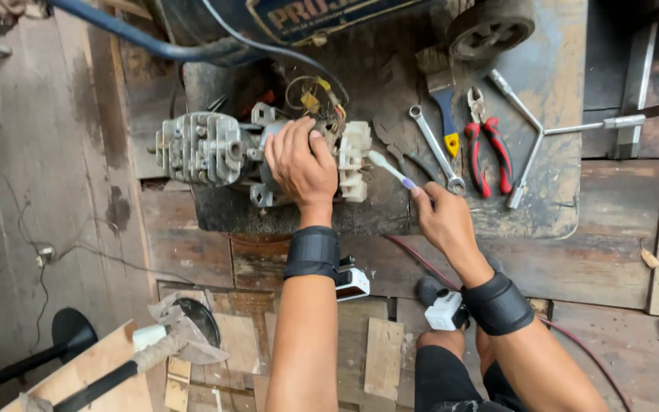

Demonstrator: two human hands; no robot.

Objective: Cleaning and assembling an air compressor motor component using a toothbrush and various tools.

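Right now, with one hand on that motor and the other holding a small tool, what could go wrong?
The left hand only rests on the motor, so it could shift if pushed. Loose wires lie right by that hand and might snag. The right hand holds a toothbrush close to the wrench, which it might knock.

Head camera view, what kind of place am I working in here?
Probably a rough repair workshop: a small motor under the left hand on a worn mat, with a spanner and pliers laid out, on plank flooring.
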